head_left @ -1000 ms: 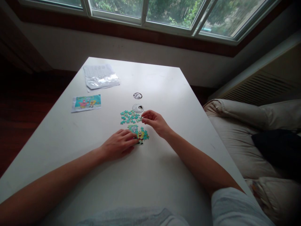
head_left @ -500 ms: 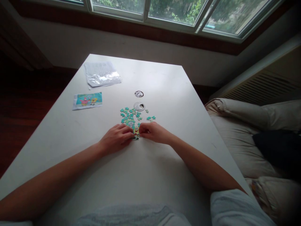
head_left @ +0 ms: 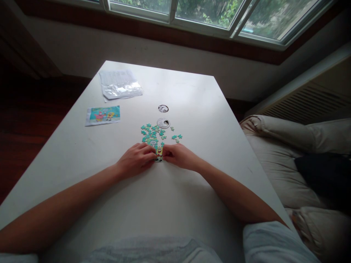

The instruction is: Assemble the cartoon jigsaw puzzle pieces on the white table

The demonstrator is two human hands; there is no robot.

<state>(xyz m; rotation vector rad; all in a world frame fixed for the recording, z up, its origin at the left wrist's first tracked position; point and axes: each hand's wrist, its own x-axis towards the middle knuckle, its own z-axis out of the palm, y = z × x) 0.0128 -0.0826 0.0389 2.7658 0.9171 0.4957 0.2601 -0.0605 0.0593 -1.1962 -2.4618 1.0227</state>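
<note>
A partly joined jigsaw puzzle [head_left: 159, 151] with a yellow cartoon figure lies on the white table between my hands. My left hand [head_left: 139, 157] rests at its left side, fingers bent and tips pressed on that edge. From the right, my right hand [head_left: 177, 155] has its fingers curled in against the opposite edge; its fingertips are partly hidden. Just beyond my left fingers shows a joined part with a pale green face [head_left: 153, 143]. Several loose turquoise puzzle pieces [head_left: 151, 132] are scattered behind it, with a few more pieces [head_left: 177, 137] beyond my right hand.
Two round inserts, one nearer [head_left: 163, 123] and one farther [head_left: 163, 108], are set in the white table [head_left: 192, 98]. A picture card [head_left: 102, 115] lies at left, and a clear plastic bag with paper [head_left: 120, 84] behind it. A beige sofa [head_left: 274, 157] flanks the right side.
My right hand has turned slightly and its fingers have closed lower against the puzzle's right edge. My left hand stays in place. The whole view has shifted slightly.
</note>
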